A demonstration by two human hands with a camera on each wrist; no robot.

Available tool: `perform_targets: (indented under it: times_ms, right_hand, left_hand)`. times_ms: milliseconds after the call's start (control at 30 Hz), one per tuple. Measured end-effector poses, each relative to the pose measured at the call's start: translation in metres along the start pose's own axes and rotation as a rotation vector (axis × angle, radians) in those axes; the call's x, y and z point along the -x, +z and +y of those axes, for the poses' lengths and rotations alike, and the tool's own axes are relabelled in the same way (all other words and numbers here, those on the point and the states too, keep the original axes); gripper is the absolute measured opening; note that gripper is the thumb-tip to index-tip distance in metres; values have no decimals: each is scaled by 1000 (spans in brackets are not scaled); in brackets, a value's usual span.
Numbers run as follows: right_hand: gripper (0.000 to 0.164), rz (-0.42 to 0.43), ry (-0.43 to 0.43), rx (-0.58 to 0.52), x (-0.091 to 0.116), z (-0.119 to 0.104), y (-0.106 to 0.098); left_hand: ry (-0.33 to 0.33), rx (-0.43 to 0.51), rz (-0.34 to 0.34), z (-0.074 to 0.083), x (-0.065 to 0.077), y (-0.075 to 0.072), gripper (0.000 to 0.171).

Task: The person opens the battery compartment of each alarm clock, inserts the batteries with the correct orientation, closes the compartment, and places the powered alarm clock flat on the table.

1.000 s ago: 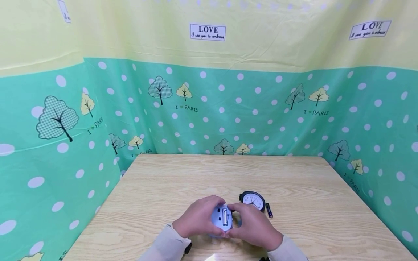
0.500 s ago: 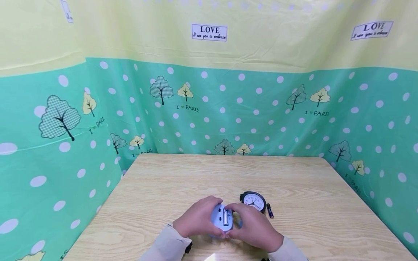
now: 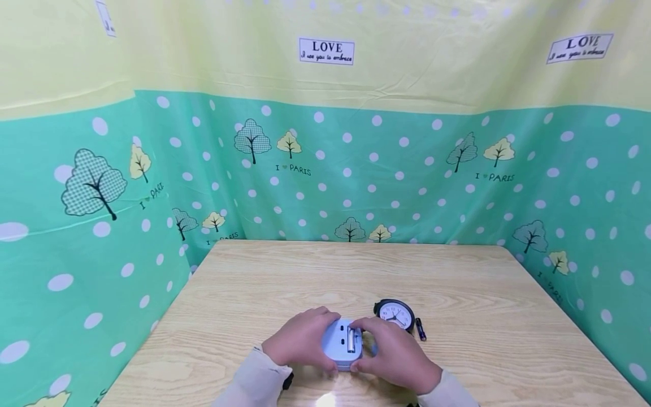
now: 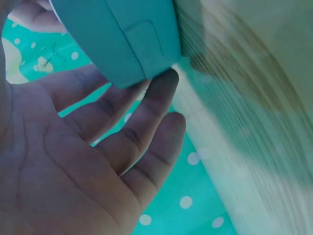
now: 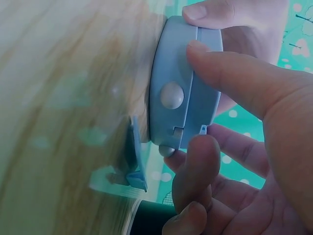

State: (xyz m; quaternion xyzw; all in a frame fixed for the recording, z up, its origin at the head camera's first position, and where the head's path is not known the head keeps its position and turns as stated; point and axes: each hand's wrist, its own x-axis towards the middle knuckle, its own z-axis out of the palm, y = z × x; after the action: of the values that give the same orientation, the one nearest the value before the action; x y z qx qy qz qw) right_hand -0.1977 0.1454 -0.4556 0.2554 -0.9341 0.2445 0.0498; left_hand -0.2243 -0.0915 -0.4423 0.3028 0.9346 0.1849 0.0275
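Observation:
A light blue alarm clock (image 3: 333,343) lies face down on the table, its back showing two small black knobs and an uncovered slot with a silver battery (image 3: 351,340). My left hand (image 3: 301,339) holds its left side, thumb at the near corner and fingers at the far one; the left wrist view shows fingertips at the rounded edge of the casing. On the other side, my right hand (image 3: 391,353) grips it, thumb on the near edge and index finger by the slot's far end. A blue battery cover (image 5: 138,154) rests on the table beside the clock in the right wrist view.
Just beyond my right hand lies a black round clock (image 3: 396,315) with a white dial. A dark loose battery (image 3: 420,329) is to its right. Patterned green and yellow curtain (image 3: 325,169) encloses the wooden table (image 3: 285,277) at the back and sides.
My left hand has shifted slightly left and its thumb has slid away from the right thumb, baring more of the blue clock's back. The right hand stays nearly in place.

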Motion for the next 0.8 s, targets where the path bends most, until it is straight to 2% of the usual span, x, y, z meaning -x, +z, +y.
perform_targets:
  times_ms: [200,500,800]
  right_hand:
    - [71,2,-4,20,0,-1,-1]
    - [72,-15,10,-13,-1,0,-1]
    - [73,-32,22,-58,-2,2,-1]
  left_hand:
    - [-19,67,-28,-1,1,-2,100]
    - [-32,5,-22,2,-1,-1,99]
    - [-40,-4,-19,3,-1,-1,98]
